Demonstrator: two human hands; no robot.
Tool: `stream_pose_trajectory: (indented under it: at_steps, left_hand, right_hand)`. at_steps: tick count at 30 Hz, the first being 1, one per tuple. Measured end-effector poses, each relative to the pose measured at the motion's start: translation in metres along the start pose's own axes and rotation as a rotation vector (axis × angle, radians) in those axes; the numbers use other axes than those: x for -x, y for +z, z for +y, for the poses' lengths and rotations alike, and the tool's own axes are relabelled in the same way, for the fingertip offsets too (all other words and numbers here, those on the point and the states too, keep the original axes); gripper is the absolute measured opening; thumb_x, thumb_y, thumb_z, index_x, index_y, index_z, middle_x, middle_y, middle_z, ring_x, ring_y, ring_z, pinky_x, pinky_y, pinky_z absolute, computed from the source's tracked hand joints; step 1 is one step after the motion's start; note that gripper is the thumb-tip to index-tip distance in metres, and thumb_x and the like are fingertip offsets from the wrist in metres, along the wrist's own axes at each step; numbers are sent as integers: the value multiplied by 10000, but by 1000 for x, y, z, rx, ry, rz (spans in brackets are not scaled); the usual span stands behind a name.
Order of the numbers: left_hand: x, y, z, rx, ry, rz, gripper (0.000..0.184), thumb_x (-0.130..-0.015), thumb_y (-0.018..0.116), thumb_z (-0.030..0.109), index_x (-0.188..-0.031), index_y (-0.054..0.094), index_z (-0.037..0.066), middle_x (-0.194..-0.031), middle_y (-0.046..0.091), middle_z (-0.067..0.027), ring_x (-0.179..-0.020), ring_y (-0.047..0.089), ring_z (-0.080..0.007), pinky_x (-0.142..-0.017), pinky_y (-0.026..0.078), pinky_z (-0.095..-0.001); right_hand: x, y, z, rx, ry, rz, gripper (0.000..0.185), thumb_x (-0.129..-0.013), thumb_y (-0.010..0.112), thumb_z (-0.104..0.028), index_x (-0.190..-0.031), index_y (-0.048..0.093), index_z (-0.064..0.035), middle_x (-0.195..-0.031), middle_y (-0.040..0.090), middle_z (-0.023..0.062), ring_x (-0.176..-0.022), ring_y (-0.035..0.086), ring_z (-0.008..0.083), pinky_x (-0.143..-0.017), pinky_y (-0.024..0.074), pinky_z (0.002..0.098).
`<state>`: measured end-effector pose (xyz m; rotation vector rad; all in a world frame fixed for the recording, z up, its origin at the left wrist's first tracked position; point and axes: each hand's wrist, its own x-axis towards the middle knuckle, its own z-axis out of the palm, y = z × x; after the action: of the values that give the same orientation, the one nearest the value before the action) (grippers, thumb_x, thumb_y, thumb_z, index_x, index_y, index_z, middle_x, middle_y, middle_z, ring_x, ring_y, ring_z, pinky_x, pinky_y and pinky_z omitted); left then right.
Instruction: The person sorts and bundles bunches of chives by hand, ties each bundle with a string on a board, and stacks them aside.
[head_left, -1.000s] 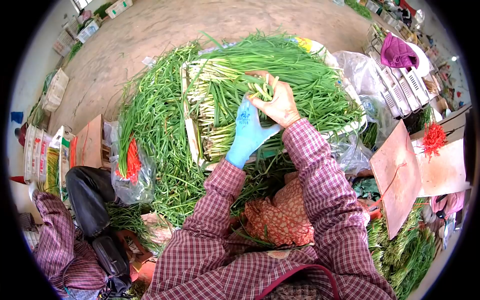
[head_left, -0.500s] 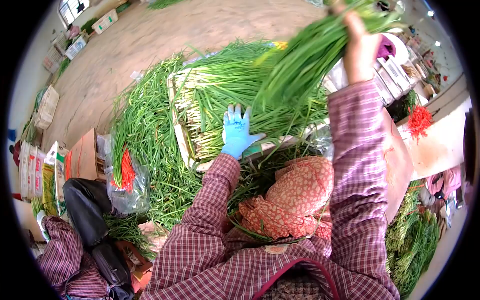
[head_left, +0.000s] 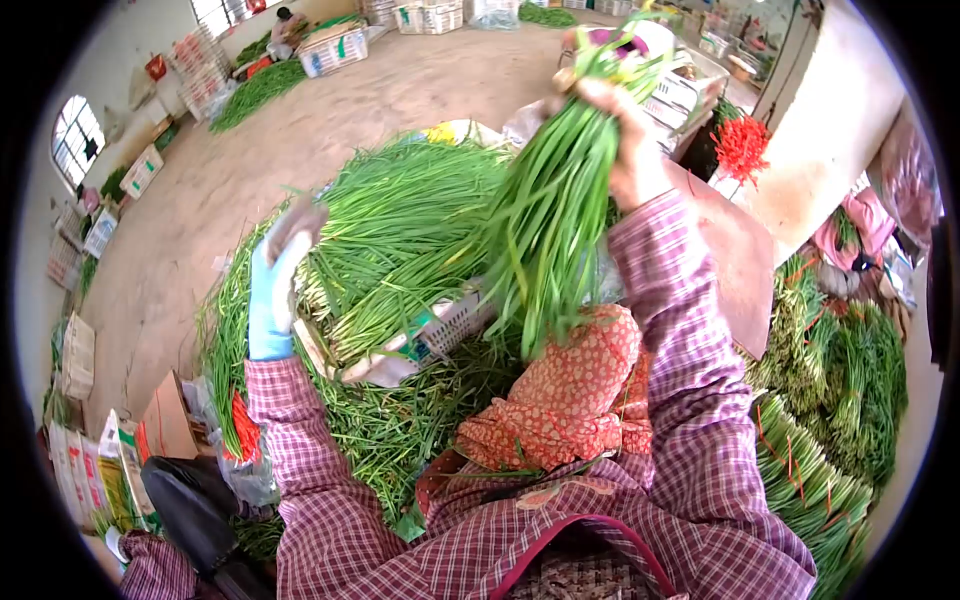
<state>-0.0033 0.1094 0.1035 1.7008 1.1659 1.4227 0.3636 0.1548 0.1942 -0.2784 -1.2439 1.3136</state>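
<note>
My right hand (head_left: 630,140) is raised at the upper right, its fingers wrapped round a bunch of green stalks (head_left: 556,210) near the pale end. The leaves hang down from it, over the edge of a white crate (head_left: 462,322). Long green stalks (head_left: 400,215) fill the crate and lie with their leaves to the upper right. At the crate's left side my left hand (head_left: 283,265), in a blue and white glove, is raised above the greens. Motion blurs its fingers, and nothing shows in it.
Loose greens (head_left: 400,425) lie below the crate. Bundled greens (head_left: 815,480) with red ties are at the lower right, beside a brown board (head_left: 728,262). Red strips (head_left: 742,148) hang at the upper right. A co-worker's dark-clad leg (head_left: 185,510) is at the lower left.
My right hand lifted a bunch out of the crate and now holds it with the leaves hanging down. My left hand has moved left, off the stalks. The view has swung to the right.
</note>
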Motion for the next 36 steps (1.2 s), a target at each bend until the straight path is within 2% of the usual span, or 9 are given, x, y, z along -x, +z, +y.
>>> stream_pose_trajectory:
  at_steps: [3,5,10,15,18,21,24,32,36]
  left_hand:
    - [-19,54,24,188,230,-408,1018,-785,543,715,-1434,289,-27,-1364,482,-223,-1265,470,-311,-1078,350,-406]
    - [-8,109,30,248,87,-604,1101,-722,441,835,-1447,286,22,-1401,439,-216,-1303,419,-316,-1103,299,-455]
    - [54,157,-39,761,-347,-922,1046,-709,562,754,-1412,341,12,-1387,415,-253,-1268,442,-364,-1060,372,-475]
    - [143,177,-32,1411,-597,-865,907,-758,648,638,-1364,424,2,-1294,517,-250,-1196,511,-404,-1024,407,-525]
    - [153,159,-32,1092,-697,-767,701,-758,727,456,-1222,542,-35,-1148,608,-233,-1045,608,-376,-939,481,-484]
    - [142,155,-3,877,-722,-577,382,-680,738,244,-895,595,-38,-761,638,-181,-658,629,-283,-613,517,-372]
    - [131,140,-4,745,-740,-492,371,-673,735,225,-900,598,-34,-722,619,-166,-647,620,-276,-591,513,-367]
    - [125,122,-18,639,-655,-339,330,-742,682,229,-930,617,-34,-724,620,-127,-666,601,-222,-634,505,-327]
    - [125,118,-21,559,-682,-321,402,-726,690,207,-1033,582,-30,-773,620,-130,-678,604,-225,-634,509,-330]
  right_hand:
    - [21,0,44,-363,177,-157,638,-815,650,-135,-1396,386,-132,-920,654,68,-747,655,212,-755,568,384]
    - [39,13,67,-528,177,-121,611,-827,630,-143,-1391,393,-136,-887,632,63,-787,641,212,-768,559,386]
    - [72,-1,89,-681,237,-46,649,-840,592,-133,-1435,333,-138,-975,592,37,-815,602,195,-846,520,383]
    - [85,-1,111,-690,267,-84,698,-853,573,-108,-1478,264,-142,-981,594,40,-817,602,181,-843,516,381]
    - [86,-2,121,-715,296,-117,684,-880,574,-144,-1483,251,-143,-1035,600,51,-892,613,194,-851,523,387]
    - [85,2,112,-603,343,-106,654,-927,564,-283,-1483,247,-149,-1154,595,79,-1024,607,220,-906,511,405]
    - [92,-12,114,-362,454,-22,804,-931,424,-590,-1505,109,-123,-1456,372,147,-1269,458,308,-1027,410,506]
    - [124,-12,110,50,660,-160,1115,-801,644,-604,-1496,-34,-55,-1444,294,296,-1187,513,365,-964,457,481]
    - [126,6,122,368,487,-143,1206,-740,758,-518,-1459,-6,77,-1424,317,307,-1331,351,350,-1107,293,400]
